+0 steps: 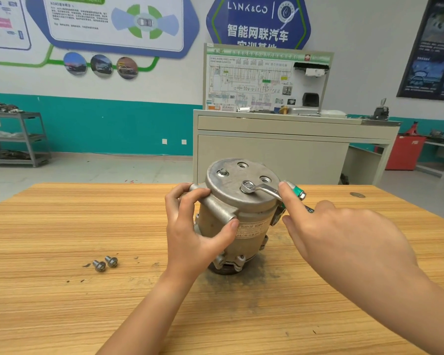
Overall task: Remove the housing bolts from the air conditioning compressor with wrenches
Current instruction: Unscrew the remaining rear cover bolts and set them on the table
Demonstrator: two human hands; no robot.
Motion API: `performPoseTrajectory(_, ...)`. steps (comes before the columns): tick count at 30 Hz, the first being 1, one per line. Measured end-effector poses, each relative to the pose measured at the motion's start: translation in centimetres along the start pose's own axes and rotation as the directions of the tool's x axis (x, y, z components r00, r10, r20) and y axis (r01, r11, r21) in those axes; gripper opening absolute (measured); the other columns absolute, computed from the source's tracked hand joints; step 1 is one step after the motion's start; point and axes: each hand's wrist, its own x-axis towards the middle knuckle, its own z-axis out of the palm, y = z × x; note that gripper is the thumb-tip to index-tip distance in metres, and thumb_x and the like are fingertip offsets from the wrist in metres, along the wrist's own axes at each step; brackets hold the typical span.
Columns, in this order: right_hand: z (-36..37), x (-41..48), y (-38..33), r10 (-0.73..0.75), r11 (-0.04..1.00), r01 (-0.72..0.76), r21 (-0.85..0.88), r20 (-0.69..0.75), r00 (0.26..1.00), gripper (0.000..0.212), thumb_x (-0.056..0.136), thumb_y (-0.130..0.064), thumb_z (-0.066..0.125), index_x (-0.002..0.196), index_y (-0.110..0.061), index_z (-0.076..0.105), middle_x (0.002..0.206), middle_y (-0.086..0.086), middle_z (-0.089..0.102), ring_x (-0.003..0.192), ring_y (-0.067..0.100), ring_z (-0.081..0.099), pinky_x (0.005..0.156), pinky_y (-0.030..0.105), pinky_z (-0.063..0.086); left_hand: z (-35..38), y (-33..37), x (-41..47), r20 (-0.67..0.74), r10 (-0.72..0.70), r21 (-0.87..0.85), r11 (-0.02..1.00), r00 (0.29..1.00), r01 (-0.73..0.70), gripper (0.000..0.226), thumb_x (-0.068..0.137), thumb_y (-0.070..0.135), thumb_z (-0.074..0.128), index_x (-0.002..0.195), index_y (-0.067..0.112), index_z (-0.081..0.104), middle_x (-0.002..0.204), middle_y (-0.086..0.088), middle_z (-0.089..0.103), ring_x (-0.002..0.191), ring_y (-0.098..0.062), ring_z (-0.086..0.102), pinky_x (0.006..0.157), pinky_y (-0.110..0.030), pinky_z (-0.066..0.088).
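A grey metal air conditioning compressor (241,221) stands upright on the wooden table (87,303), its round end cover facing up. My left hand (192,226) grips its left side and a protruding port. A ring wrench (264,189) with a green-banded handle sits on one bolt (247,186) on the cover. My right hand (344,237) holds the wrench handle with fingers extended along it. Another bolt (223,172) remains at the cover's left. Two holes on the cover are bare. Two removed bolts (105,263) lie on the table to the left.
Dark grime marks the table around the compressor base. Beyond the table stand a beige training bench (292,139) with a wiring diagram board, a grey metal shelf (18,139) at far left and a red cabinet (405,152) at right.
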Motion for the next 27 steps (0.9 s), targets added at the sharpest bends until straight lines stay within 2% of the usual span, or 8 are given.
performPoseTrajectory(5,-0.3,-0.1,-0.5,0.006,1.000,-0.006,0.019,-0.007,1.000,0.074,0.036,-0.007,0.089,0.107,0.000,0.067,0.036,0.008,0.036,0.021,0.012,0.025,0.051,0.009,0.010,-0.3,-0.3,0.1,0.008,-0.018,-0.028,0.999,1.000,0.018,0.049,0.063,0.044,0.066,0.107,0.031,0.050,0.122,0.010,0.037,0.118,0.011,0.036,0.094,-0.006,0.033)
performPoseTrajectory(10,-0.3,0.0,-0.7,0.021,0.999,-0.020,0.036,-0.008,1.000,0.072,0.036,-0.006,0.089,0.105,0.000,0.068,0.036,0.009,0.037,0.019,0.014,0.030,0.050,0.010,0.012,-0.3,-0.4,0.1,0.015,-0.031,-0.035,0.999,0.999,0.032,0.045,0.064,0.045,0.065,0.105,0.032,0.052,0.123,0.009,0.038,0.119,0.010,0.037,0.096,-0.009,0.035)
performPoseTrajectory(13,-0.2,0.0,-0.9,0.033,0.999,-0.033,0.043,-0.019,0.999,0.072,0.036,-0.006,0.089,0.104,0.001,0.068,0.036,0.010,0.036,0.021,0.012,0.021,0.050,0.010,0.013,-0.3,-0.3,0.1,0.019,-0.029,-0.039,0.999,0.999,0.030,0.044,0.065,0.044,0.064,0.106,0.037,0.050,0.123,0.005,0.039,0.120,0.010,0.036,0.097,-0.013,0.037)
performPoseTrajectory(16,-0.3,-0.1,-1.1,0.030,0.999,-0.029,0.025,-0.043,0.999,0.071,0.037,-0.005,0.088,0.105,0.001,0.068,0.038,0.007,0.028,0.033,0.009,0.010,0.053,0.009,0.011,-0.4,-0.4,0.1,0.023,-0.030,-0.052,0.998,0.999,0.031,0.039,0.066,0.043,0.064,0.103,0.038,0.050,0.123,0.006,0.039,0.119,0.010,0.037,0.098,-0.016,0.039)
performPoseTrajectory(22,-0.1,-0.2,-1.4,0.020,1.000,-0.020,-0.005,-0.033,0.999,0.072,0.036,-0.006,0.088,0.105,0.003,0.067,0.036,0.009,0.035,0.026,0.009,0.017,0.053,0.010,0.010,-0.5,-0.7,0.1,0.021,-0.036,-0.048,0.998,0.999,0.037,0.049,0.066,0.043,0.063,0.112,0.033,0.049,0.124,0.009,0.038,0.120,0.008,0.038,0.097,-0.013,0.037)
performPoseTrajectory(25,0.2,0.0,-0.6,-0.019,1.000,0.018,-0.023,-0.068,0.998,0.059,0.049,-0.016,0.086,0.103,0.003,0.068,0.037,0.011,0.038,0.021,0.013,0.027,0.047,0.011,0.012,-0.8,-1.0,0.4,0.042,-0.036,-0.038,0.999,0.998,0.038,0.041,0.066,0.043,0.063,0.105,0.034,0.053,0.124,0.010,0.039,0.120,0.002,0.041,0.097,-0.011,0.036)
performPoseTrajectory(27,0.2,0.5,0.3,-0.051,0.998,0.046,-0.042,-0.134,0.990,0.041,0.073,-0.032,0.067,0.098,-0.001,0.070,0.039,0.011,0.043,0.021,0.019,0.034,0.041,0.015,0.016,-1.0,-1.1,0.6,0.050,-0.036,-0.037,0.999,0.998,0.038,0.043,0.068,0.041,0.061,0.108,0.037,0.049,0.124,0.009,0.041,0.120,0.002,0.042,0.097,-0.011,0.035)
